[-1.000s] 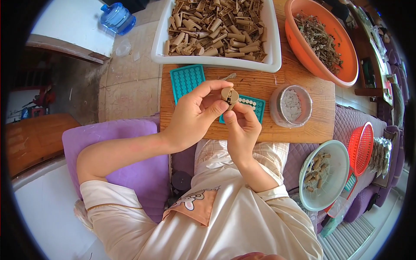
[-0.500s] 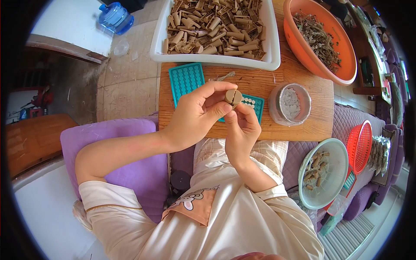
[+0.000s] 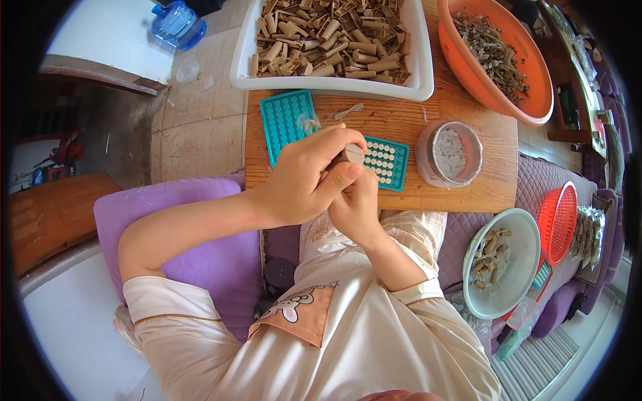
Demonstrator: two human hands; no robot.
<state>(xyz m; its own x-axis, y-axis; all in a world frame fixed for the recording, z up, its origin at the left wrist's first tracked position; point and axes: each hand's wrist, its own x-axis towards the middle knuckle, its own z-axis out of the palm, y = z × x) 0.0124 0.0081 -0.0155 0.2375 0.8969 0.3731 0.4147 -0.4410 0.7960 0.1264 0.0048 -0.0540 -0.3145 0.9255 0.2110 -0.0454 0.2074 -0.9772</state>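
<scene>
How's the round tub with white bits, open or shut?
Open. The round tub shows no lid, and the white bits inside are in plain view.

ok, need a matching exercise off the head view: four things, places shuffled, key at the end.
Things
1. brown round-ended piece
2. pale green basin
3. white tub
4. clear round container

Places
A. at the far side of the table
B. between the thumb and fingers of the left hand
C. on the table, just right of the teal tray with white discs
D. on the purple quilted seat, right of the table

Pairs: 1-B, 2-D, 3-A, 4-C
</scene>
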